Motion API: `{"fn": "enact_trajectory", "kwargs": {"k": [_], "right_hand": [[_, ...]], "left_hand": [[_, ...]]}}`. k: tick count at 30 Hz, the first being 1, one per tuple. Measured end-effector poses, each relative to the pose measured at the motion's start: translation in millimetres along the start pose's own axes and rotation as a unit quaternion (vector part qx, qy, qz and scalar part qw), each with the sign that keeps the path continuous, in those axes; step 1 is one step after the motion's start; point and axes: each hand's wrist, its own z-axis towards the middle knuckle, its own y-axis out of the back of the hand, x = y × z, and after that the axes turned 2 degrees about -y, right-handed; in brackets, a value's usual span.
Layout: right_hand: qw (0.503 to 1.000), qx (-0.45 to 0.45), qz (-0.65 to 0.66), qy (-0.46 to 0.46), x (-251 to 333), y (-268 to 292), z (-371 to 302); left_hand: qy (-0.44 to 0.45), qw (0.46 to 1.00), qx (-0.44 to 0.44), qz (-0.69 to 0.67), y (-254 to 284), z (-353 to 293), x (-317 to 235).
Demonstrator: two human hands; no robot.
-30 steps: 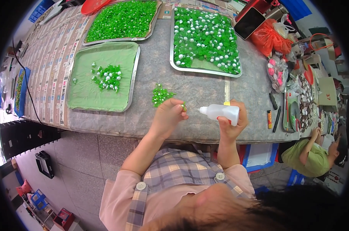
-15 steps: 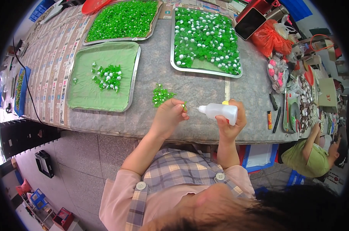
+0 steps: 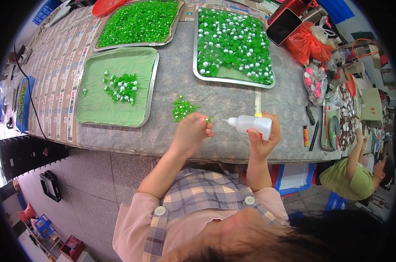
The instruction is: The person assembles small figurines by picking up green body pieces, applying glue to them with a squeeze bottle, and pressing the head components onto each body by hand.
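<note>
Between thumb and fingertips, my left hand (image 3: 190, 134) pinches a small green plastic piece (image 3: 208, 119). My right hand (image 3: 266, 139) is wrapped round a white squeeze bottle (image 3: 251, 125) lying on its side in the grip. Its thin nozzle points left at the green piece, a short gap away. A small heap of similar green pieces (image 3: 183, 108) lies on the table just beyond my left hand. Left of it, a tray lined with green cloth (image 3: 93, 109) carries a cluster of green pieces with white balls (image 3: 123, 88).
At the back are a tray full of small green pieces (image 3: 139, 22) and a tray of green pieces with white balls (image 3: 235, 46). To the right lie a lighter (image 3: 305, 136), a black pen (image 3: 314, 137) and plastic bags (image 3: 309, 43). A person in green (image 3: 350, 174) works far right.
The squeeze bottle has drawn slightly right, away from the green piece, along with my right hand. My left hand stays nearly still. The person at right has shifted an arm.
</note>
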Motion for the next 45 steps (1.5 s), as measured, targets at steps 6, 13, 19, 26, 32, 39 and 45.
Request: {"fn": "enact_trajectory", "kwargs": {"k": [6,13,19,26,32,39,45], "right_hand": [[0.999,-0.005,0.026,0.026,-1,4,-1],[1.000,0.013,0.004,0.007,-3,3,-4],[0.999,0.025,0.014,-0.025,-7,1,-8],[0.984,-0.050,0.124,-0.117,-3,19,5],[0.978,-0.069,0.044,-0.190,-40,57,34],[0.965,-0.088,-0.021,-0.245,-81,98,33],[0.972,-0.093,0.004,-0.217,-85,96,29]], "left_hand": [[-0.044,0.998,-0.024,0.025,-1,0,1],[-0.054,0.997,-0.037,0.033,0,0,0],[-0.056,0.997,-0.042,0.036,1,-1,0],[-0.056,0.997,-0.040,0.029,0,-1,-1],[-0.063,0.997,-0.047,0.021,3,1,-2],[-0.057,0.997,-0.052,0.031,3,3,1],[-0.061,0.997,-0.050,0.016,5,3,-2]]}}
